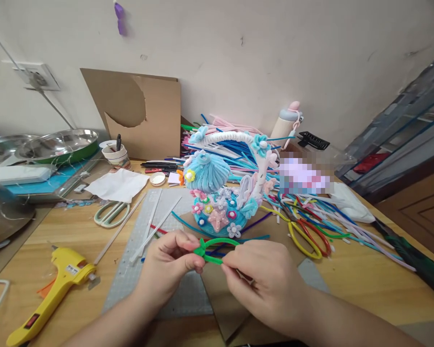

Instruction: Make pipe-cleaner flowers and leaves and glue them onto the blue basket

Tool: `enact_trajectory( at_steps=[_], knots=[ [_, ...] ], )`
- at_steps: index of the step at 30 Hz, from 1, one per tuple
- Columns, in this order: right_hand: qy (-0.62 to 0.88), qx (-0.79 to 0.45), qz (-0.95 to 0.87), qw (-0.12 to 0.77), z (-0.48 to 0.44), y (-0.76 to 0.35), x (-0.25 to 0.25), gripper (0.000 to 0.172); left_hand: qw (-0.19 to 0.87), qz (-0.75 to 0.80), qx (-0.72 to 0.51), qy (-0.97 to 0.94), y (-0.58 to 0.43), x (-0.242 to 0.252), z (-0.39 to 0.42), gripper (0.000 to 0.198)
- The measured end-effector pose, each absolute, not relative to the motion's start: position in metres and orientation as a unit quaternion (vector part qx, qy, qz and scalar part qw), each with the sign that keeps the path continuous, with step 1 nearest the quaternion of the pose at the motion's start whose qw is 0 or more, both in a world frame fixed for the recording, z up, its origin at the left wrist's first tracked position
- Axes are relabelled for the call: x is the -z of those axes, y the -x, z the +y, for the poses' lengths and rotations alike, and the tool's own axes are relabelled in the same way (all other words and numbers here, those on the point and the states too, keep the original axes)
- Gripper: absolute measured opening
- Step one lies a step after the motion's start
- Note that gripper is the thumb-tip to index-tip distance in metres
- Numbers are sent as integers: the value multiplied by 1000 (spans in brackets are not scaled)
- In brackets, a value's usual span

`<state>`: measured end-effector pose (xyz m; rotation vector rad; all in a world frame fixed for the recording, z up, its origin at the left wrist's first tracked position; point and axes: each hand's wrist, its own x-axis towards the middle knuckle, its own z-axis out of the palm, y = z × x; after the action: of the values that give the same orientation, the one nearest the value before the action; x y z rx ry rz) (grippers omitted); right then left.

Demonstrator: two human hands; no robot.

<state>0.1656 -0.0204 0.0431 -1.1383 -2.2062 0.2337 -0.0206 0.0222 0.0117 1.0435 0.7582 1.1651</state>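
A green pipe cleaner [214, 260], bent into a loop with a small bunched knot at its left end, is stretched between my two hands. My left hand [169, 262] pinches the knot between thumb and fingertips. With thumb and forefinger, my right hand [264, 274] grips the other end of the loop; its far tips are hidden behind my fingers. Just beyond my hands stands a blue pipe-cleaner craft [207, 174] with a shell shape, small flowers, a pink starfish [218, 220] and a white wrapped arch [231, 137].
Below my hands lie a grey cutting mat [125, 270] and cardboard [220, 299]. A yellow glue gun [67, 274] is at left, near green-handled scissors [112, 214]. Yellow-handled scissors [304, 241] and many loose pipe cleaners [350, 229] lie at right. A bottle [286, 123] stands behind.
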Motion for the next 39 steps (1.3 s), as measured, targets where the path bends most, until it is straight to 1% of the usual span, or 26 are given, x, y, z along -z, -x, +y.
enact_trajectory(
  at_steps=[3, 8, 10, 12, 14, 16, 21, 23, 31, 35, 36, 39],
  knots=[
    [433, -83, -839, 318, -21, -164, -41, 27, 613, 337, -520, -490, 21, -12, 21, 20],
    [449, -80, -829, 325, -22, -161, -34, 25, 480, 325, -537, -613, 21, -10, 17, 24],
    [462, -83, -822, 324, -23, -159, -30, 23, 457, 327, -537, -629, 21, -8, 15, 23],
    [476, -88, -811, 329, -25, -156, -27, 22, 485, 330, -537, -606, 20, -8, 14, 17],
    [486, -88, -800, 342, -25, -154, -24, 21, 536, 332, -532, -565, 19, -9, 13, 11],
    [487, -84, -795, 353, -26, -152, -23, 20, 566, 335, -525, -541, 18, -9, 13, 9],
    [483, -82, -794, 359, -27, -150, -23, 21, 541, 353, -520, -558, 18, -7, 11, 15],
    [476, -90, -799, 358, -27, -149, -21, 21, 551, 356, -523, -544, 17, -8, 11, 16],
    [455, -157, -799, 360, -25, -148, -14, 18, 674, 346, -485, -436, 13, -7, 13, 26],
    [452, -223, -790, 350, -24, -150, -16, 8, 729, 348, -438, -394, 15, -4, 19, 24],
    [448, -237, -786, 354, -23, -151, -16, 8, 738, 352, -434, -379, 16, -5, 21, 21],
    [424, -246, -783, 383, -18, -154, -17, 21, 752, 357, -450, -323, 19, -9, 26, 20]
  ],
)
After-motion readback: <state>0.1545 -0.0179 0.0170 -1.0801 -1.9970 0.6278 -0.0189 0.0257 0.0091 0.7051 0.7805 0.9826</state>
